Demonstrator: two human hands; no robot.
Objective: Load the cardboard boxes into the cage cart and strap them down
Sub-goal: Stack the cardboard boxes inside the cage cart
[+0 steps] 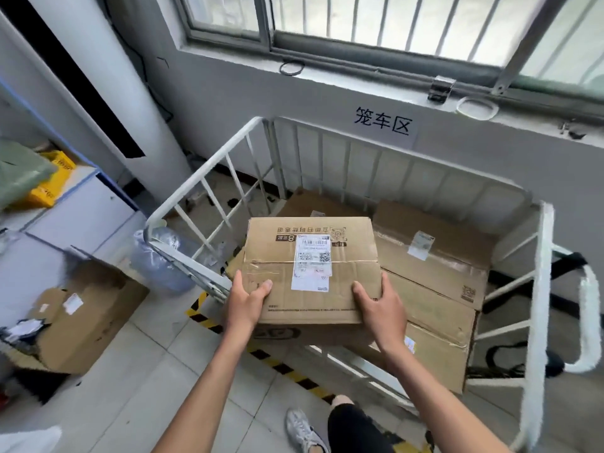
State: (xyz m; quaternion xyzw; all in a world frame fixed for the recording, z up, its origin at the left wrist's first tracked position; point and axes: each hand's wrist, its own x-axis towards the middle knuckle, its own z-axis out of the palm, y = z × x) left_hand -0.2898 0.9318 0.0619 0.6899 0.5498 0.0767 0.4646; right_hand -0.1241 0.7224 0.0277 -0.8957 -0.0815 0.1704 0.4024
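Note:
I hold a taped cardboard box [281, 253] with a white shipping label over the near left part of the white cage cart [202, 178]. My left hand [245, 301] grips its near left corner, thumb on top. My right hand [380, 305] grips the near right corner. Inside the cart lie other boxes: a large one [434, 256] at the right with a small label, another [438, 351] nearer to me, and a flat one [313, 204] at the back. Black strap pieces [510, 358] hang at the cart's right side.
An open cardboard box [88, 318] with smaller parcels sits on the tiled floor at left. A plastic bag [157, 259] leans against the cart's left rail. Yellow-black hazard tape [287, 371] marks the floor. A wall with a barred window stands behind the cart. Shelving with yellow parcels [52, 181] is far left.

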